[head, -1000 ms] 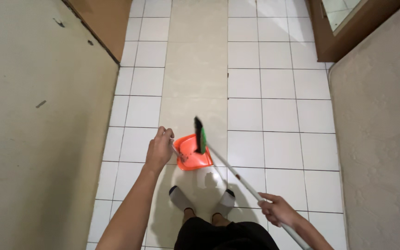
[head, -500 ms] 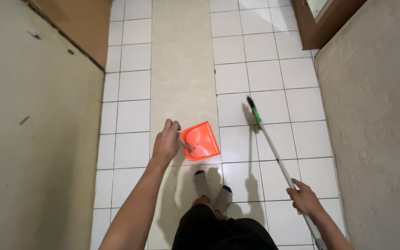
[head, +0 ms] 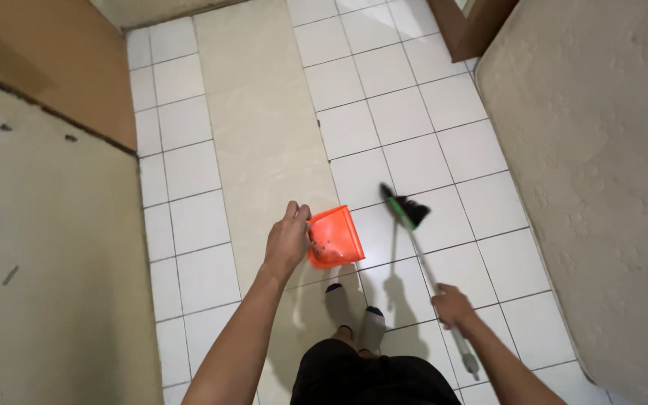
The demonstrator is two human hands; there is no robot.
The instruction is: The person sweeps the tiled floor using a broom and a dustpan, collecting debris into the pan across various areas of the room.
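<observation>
left hand (head: 288, 241) closed on handle of orange dustpan (head: 334, 237), held above tiled floor (head: 189, 217) | right hand (head: 452, 306) gripping broom (head: 408, 211) shaft, bristle head raised just right of pan | risk: tilted pan may spill its dark specks; swinging broom head may knock pan or mattress (head: 601, 150)
</observation>
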